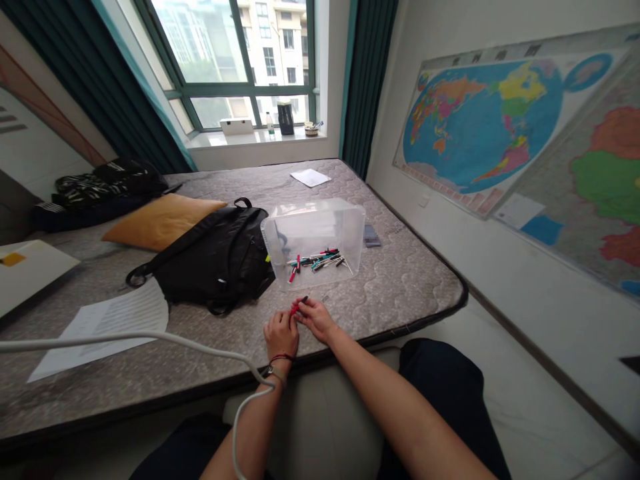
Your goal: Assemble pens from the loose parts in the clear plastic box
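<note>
One slim red-and-black pen (295, 310) in the pinched grip of left hand (281, 332) and right hand (316, 319) (quilted mattress (395, 280) beneath)

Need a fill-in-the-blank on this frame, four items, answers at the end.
1. Several pens lie not outside the clear box but ____ it.
2. The hand with a red cord on its wrist is the ____ one.
3. The backpack beside the box is coloured ____.
4. The world map hangs on the ____.

Missing words: inside; left; black; wall.
</note>
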A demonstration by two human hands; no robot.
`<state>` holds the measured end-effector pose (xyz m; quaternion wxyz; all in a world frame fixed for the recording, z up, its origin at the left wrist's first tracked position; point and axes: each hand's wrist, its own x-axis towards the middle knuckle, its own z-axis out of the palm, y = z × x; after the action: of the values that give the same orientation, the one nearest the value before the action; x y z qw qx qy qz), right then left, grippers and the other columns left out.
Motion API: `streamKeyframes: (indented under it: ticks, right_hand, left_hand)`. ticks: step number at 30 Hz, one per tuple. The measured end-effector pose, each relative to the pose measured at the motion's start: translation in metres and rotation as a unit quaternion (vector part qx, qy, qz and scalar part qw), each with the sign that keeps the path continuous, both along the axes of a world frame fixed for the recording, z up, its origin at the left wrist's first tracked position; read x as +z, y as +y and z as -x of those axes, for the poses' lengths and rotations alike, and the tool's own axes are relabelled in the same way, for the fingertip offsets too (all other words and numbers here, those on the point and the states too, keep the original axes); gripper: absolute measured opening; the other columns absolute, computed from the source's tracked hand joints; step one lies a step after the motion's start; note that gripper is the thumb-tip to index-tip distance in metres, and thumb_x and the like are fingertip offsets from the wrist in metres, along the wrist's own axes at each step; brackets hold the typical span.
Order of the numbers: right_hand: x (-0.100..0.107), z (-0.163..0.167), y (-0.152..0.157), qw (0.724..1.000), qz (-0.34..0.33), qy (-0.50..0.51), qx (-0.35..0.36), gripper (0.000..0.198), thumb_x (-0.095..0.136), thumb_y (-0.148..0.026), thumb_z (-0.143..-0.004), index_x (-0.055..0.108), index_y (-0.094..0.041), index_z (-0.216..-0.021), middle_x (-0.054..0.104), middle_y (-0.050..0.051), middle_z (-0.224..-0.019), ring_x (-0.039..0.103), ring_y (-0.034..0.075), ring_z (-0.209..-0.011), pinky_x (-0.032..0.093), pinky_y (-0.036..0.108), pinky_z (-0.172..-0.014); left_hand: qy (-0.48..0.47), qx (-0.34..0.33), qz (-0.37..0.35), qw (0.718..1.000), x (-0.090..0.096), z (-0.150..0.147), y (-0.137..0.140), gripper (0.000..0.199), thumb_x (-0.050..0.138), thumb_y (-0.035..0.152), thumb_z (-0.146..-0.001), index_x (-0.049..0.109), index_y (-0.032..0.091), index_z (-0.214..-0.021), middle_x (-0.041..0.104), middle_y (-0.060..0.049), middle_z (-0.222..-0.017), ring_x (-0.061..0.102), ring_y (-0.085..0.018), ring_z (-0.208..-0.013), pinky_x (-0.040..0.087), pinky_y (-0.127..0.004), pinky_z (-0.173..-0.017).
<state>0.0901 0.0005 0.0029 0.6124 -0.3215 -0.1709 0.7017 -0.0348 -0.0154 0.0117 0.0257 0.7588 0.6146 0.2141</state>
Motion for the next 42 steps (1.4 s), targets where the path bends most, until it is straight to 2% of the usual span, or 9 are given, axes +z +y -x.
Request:
streamKeyframes:
  ticks: [4,9,12,17,23,25,31,36,42]
  right_hand:
    - [0.0,0.003,0.0013,0.999,0.007,-0.019,-0.025,0.032,0.088,-0.029,-0.061,0.065,-0.017,-0.081,0.068,0.0,-0.081,0.064,0.014,-0.079,0.051,0.027,-0.075]
    - [0.0032,-0.0033,-0.0019,0.999,-0.007,0.031,0.018,0.041,0.084,-0.032,-0.068,0.067,-0.021,-0.104,0.07,0.005,-0.105,0.065,0.015,-0.089,0.051,0.029,-0.079]
    - [0.0014,-0.004,-0.002,1.0,0.0,0.027,0.014,0.036,0.084,-0.032,-0.067,0.068,-0.02,-0.097,0.07,0.005,-0.102,0.064,0.016,-0.09,0.051,0.029,-0.081]
    - [-0.0002,0.0,0.0002,1.0,0.012,0.018,-0.011,0.032,0.087,-0.029,-0.064,0.066,-0.018,-0.086,0.069,0.001,-0.087,0.063,0.014,-0.08,0.05,0.026,-0.074]
    - [0.0047,-0.0055,-0.0037,0.999,-0.006,0.041,0.027,0.042,0.083,-0.027,-0.068,0.067,-0.023,-0.107,0.07,0.005,-0.11,0.065,0.016,-0.09,0.05,0.029,-0.079]
    - [0.0042,-0.006,-0.0043,0.999,-0.012,0.031,0.036,0.04,0.083,-0.025,-0.067,0.069,-0.023,-0.105,0.07,0.004,-0.112,0.065,0.015,-0.088,0.05,0.029,-0.08]
    - [0.0028,-0.0027,-0.0028,1.0,-0.005,0.014,0.017,0.029,0.086,-0.025,-0.065,0.068,-0.019,-0.087,0.071,0.002,-0.097,0.064,0.013,-0.083,0.049,0.026,-0.077]
    - [0.0029,-0.0052,-0.004,0.998,-0.015,0.049,0.034,0.04,0.082,-0.03,-0.071,0.066,-0.023,-0.107,0.07,0.004,-0.107,0.064,0.014,-0.087,0.05,0.027,-0.076]
    - [-0.0034,-0.0022,-0.0018,0.999,-0.011,0.029,0.009,0.028,0.084,-0.026,-0.069,0.066,-0.019,-0.089,0.07,0.002,-0.094,0.063,0.013,-0.083,0.049,0.026,-0.075]
  left_hand:
    - [-0.006,-0.004,-0.001,1.0,-0.0022,0.0004,0.0006,0.022,0.044,0.029,-0.097,0.064,0.022,-0.104,0.065,-0.006,-0.101,0.055,-0.023,-0.095,0.035,-0.035,-0.08]
    - [-0.002,-0.002,0.006,1.0,-0.0036,0.0004,0.0014,0.023,0.042,0.027,-0.098,0.064,0.022,-0.102,0.065,-0.006,-0.101,0.057,-0.022,-0.093,0.035,-0.034,-0.08]
    - [0.0,-0.004,0.005,1.0,-0.0038,0.0004,0.0015,0.024,0.041,0.028,-0.098,0.065,0.022,-0.103,0.064,-0.007,-0.102,0.057,-0.022,-0.094,0.035,-0.034,-0.081]
    - [0.002,-0.009,0.007,1.0,-0.0032,0.0006,0.0013,0.024,0.042,0.03,-0.098,0.064,0.023,-0.103,0.064,-0.007,-0.101,0.057,-0.022,-0.093,0.035,-0.034,-0.081]
    - [0.007,-0.003,0.011,1.0,-0.0019,0.0002,0.0013,0.023,0.042,0.029,-0.098,0.064,0.022,-0.1,0.064,-0.007,-0.101,0.057,-0.022,-0.093,0.035,-0.034,-0.081]
    - [0.006,-0.001,0.016,1.0,-0.0014,0.0001,0.0012,0.024,0.042,0.03,-0.098,0.064,0.022,-0.101,0.064,-0.007,-0.102,0.057,-0.022,-0.093,0.035,-0.034,-0.081]
    - [0.002,-0.006,0.022,1.0,-0.0014,0.0004,0.0015,0.024,0.042,0.03,-0.098,0.064,0.023,-0.104,0.063,-0.007,-0.101,0.057,-0.022,-0.091,0.035,-0.034,-0.079]
    - [0.003,-0.005,0.013,1.0,-0.0021,0.0004,0.0011,0.024,0.041,0.03,-0.098,0.064,0.022,-0.102,0.063,-0.007,-0.1,0.057,-0.022,-0.09,0.035,-0.034,-0.078]
    - [0.01,-0.007,0.008,1.0,-0.0016,-0.0002,0.0005,0.023,0.042,0.03,-0.098,0.064,0.023,-0.102,0.063,-0.007,-0.1,0.056,-0.023,-0.092,0.035,-0.034,-0.079]
